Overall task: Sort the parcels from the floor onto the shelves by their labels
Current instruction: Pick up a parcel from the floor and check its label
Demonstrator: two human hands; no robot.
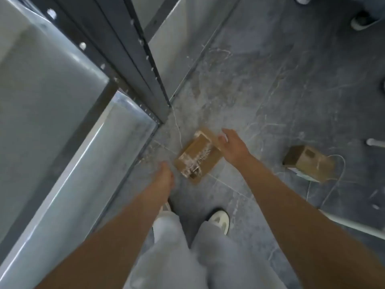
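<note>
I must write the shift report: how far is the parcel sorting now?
Done: nothing can be confirmed; the shelves in view show no parcels. In hand: both hands reach for the nearer parcel on the floor; the right hand is at its far end, the left hand is open beside it. Not lifted yet. Left: this parcel and a second parcel to its right.

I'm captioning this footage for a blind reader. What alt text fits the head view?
A person bends over a grey floor, both hands reaching for a taped cardboard parcel: right hand at its far end, left hand open beside it. A second parcel lies farther right; metal shelves stand left.
</note>
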